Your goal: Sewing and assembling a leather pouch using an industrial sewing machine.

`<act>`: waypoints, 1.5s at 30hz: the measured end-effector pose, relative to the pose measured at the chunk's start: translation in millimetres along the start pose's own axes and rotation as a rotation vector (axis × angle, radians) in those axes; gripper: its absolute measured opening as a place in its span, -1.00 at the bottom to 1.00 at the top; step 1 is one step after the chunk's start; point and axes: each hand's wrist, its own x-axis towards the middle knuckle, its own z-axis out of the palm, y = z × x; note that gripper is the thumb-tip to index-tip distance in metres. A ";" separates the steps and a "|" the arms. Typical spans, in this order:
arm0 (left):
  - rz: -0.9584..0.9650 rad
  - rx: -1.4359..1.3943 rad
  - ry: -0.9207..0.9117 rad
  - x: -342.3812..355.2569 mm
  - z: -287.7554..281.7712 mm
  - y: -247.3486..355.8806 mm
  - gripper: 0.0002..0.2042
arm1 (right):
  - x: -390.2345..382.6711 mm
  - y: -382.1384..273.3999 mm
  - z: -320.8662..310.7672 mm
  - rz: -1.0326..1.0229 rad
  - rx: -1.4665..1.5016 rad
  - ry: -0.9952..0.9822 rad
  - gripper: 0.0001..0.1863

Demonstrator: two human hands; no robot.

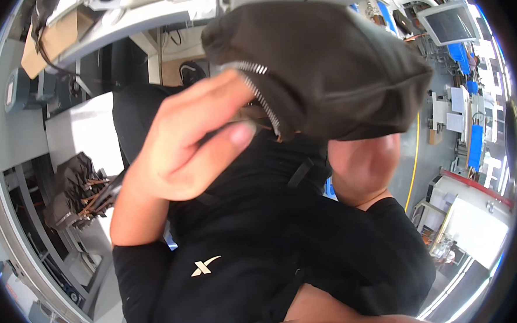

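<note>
A dark brown, leather-like bag point(347, 69) with a toothed metal zipper point(261, 100) is held up in front of me. My left hand point(193, 135) is at the zippered opening on the bag's left side. Its fingers stretch in past the zipper edge, where their tips are hidden, and the thumb stays outside, apart from the fingers. From below, my right hand point(366, 161) supports the right part of the bag. The right fingers are covered by the bag, and that hand is blurred.
Similar dark items with brown straps point(76, 194) lie in a heap at the left, beside a white surface point(84, 135). A cardboard box point(59, 40) is at the upper left. Farther right are a monitor point(449, 24), blue bins point(475, 147) and a yellow floor line point(412, 159).
</note>
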 end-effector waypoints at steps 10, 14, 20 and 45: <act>0.036 0.279 0.015 12.8 0.9 5.3 -0.77 | -3.8 25.8 30.4 -0.283 -1.528 -0.618 -0.53; 0.292 0.923 0.029 6.1 9.8 -13.2 -0.79 | 26.1 12.9 -16.6 -0.564 -1.759 -0.323 -0.59; 0.286 1.507 0.211 -9.8 25.2 -46.8 -0.70 | 37.8 27.8 -49.1 -0.794 -1.936 -0.166 -0.71; 0.321 1.758 0.171 -8.4 4.9 -56.8 -0.84 | 71.3 60.1 -52.3 -1.217 -1.673 0.005 -0.80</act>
